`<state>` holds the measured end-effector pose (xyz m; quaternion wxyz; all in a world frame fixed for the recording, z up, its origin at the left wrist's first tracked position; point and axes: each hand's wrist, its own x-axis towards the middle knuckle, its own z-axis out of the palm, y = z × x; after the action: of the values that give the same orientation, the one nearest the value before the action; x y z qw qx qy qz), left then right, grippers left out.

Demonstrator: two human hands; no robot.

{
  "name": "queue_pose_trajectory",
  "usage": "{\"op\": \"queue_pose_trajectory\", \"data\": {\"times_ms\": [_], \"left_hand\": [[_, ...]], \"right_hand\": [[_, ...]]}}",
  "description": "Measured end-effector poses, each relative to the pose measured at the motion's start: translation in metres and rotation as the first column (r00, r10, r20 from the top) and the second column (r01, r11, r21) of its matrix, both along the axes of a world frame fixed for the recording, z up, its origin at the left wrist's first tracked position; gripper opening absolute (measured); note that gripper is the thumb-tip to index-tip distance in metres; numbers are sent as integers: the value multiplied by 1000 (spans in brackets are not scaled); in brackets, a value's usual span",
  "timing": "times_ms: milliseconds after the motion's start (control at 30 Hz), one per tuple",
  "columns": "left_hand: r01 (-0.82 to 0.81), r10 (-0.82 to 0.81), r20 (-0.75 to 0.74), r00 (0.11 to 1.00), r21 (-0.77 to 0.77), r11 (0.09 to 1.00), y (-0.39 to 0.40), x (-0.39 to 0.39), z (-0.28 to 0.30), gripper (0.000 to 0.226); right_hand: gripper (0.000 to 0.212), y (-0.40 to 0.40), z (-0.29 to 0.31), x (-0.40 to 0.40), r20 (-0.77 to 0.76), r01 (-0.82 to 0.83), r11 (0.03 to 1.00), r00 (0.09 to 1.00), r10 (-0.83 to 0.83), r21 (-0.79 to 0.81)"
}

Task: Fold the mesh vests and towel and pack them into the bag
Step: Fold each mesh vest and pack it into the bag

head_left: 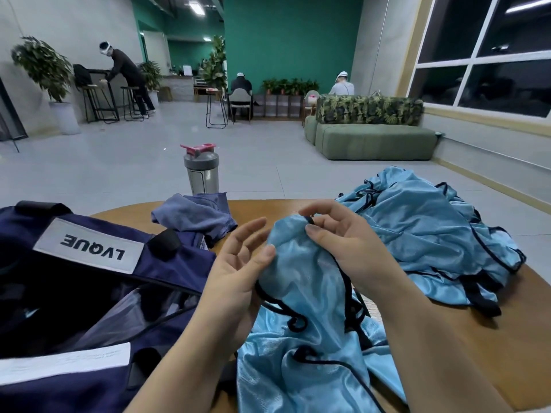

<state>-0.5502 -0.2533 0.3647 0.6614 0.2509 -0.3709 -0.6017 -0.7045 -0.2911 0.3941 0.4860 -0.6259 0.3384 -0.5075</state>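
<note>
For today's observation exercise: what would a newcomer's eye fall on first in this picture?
First, the light blue mesh vest at centre, gripped by the right hand and touched by the left hand. Then the open navy bag at left and the heap of vests at right.

— What's on that round wooden table [492, 338]?
— An open navy bag [98, 281], a crumpled towel [193, 217], a shaker bottle [201, 171], and heaped blue mesh vests [423, 234].
</note>
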Motion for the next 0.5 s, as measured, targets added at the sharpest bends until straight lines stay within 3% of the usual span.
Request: {"op": "queue_pose_trajectory", "data": {"times_ms": [133,333,433,500], "left_hand": [[-70,72,25,997,-79,994,1,5,3,34],[-228,298,222,929,-292,929,-1,13,1,42],[-245,390,415,822,-360,900,1,15,2,43],[-243,447,550,705,-405,881,2,17,2,44]], "right_hand": [[17,8,1,-2,-26,-147,989,989,148,22],[32,7,3,-4,-117,14,997,993,-22,-72],[32,9,5,-8,-155,41,995,986,-55,-91],[33,10,7,-9,-215,59,992,973,-82,-112]]}}
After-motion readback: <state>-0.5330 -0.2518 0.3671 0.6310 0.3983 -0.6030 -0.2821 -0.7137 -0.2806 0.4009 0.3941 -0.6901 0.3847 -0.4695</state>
